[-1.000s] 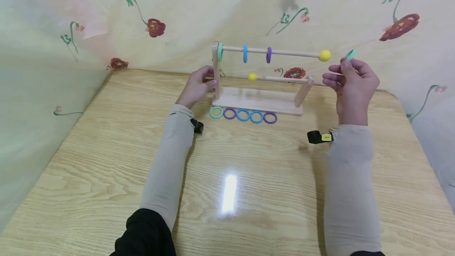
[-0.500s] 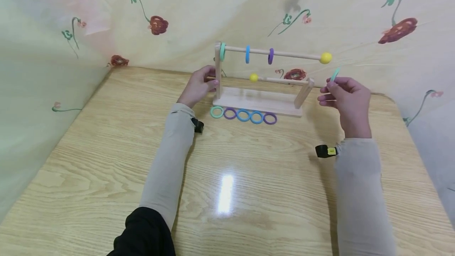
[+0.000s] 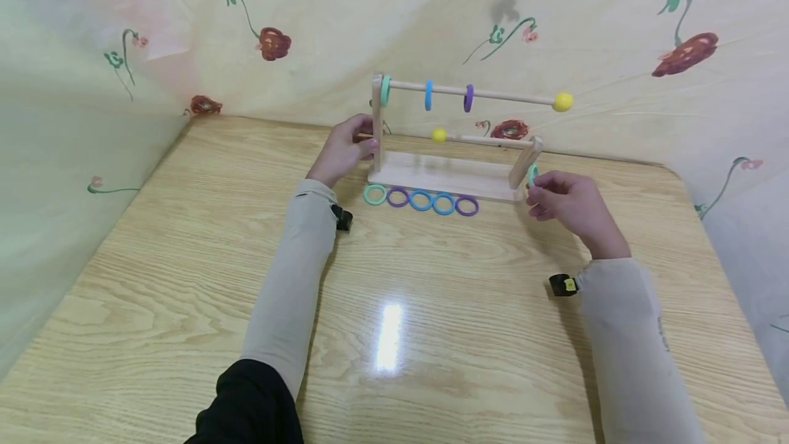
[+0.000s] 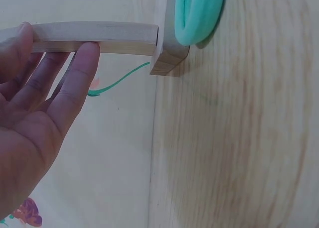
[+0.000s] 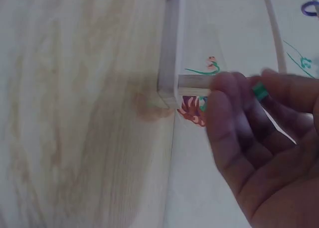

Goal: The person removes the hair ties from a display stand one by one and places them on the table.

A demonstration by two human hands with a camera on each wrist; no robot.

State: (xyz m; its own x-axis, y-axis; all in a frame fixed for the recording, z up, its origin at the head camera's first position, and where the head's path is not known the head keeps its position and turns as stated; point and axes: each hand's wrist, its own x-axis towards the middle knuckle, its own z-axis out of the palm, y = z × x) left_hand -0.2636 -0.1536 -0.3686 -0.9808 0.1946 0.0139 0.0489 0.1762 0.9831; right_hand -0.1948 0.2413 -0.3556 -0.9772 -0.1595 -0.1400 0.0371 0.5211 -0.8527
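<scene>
A wooden stand [image 3: 446, 173] has a tall left post [image 3: 377, 122], a short right post [image 3: 526, 163] and a rod from each. My left hand [image 3: 341, 151] grips the tall post; the left wrist view shows thumb and fingers on opposite sides of it. My right hand [image 3: 573, 207] pinches a mint green ring [image 3: 533, 174] beside the short post. In the right wrist view, fingers mostly hide that ring [image 5: 259, 91]. On the upper rod [image 3: 511, 95] hang a green ring [image 3: 385, 91], a blue ring [image 3: 428, 96] and a purple ring [image 3: 469, 98].
Several rings lie in a row before the base, from a green ring [image 3: 374, 194] to a purple ring [image 3: 466, 205]. Yellow balls cap the upper rod [image 3: 562, 102] and lower rod [image 3: 439, 134]. Flowered cloth [image 3: 333, 33] stands behind the wooden table [image 3: 468, 334].
My right hand has come down and to the left with the green ring, from beside the upper rod's yellow ball to the short post. My left hand has stayed on the tall post.
</scene>
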